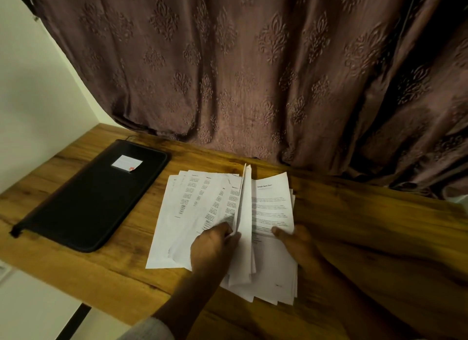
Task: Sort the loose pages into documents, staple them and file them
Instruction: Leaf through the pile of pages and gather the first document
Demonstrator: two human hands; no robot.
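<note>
A fan of loose printed pages (pixel 200 208) lies on the wooden desk (pixel 354 225), spread to the left. My left hand (pixel 215 248) pinches one page (pixel 244 213) that stands up on edge between the fan and a second stack. That second stack of pages (pixel 272 202), topped by a sheet with a printed title, lies to the right. My right hand (pixel 293 241) grips its right lower part, thumb on top. A black zipped file folder (pixel 88 202) with a white label lies shut at the left of the desk. No stapler is in view.
A brown patterned curtain (pixel 253 73) hangs down onto the back of the desk. A pale wall (pixel 33 99) is at the left. The desk's front edge runs across the lower left, with light floor (pixel 38 301) below it.
</note>
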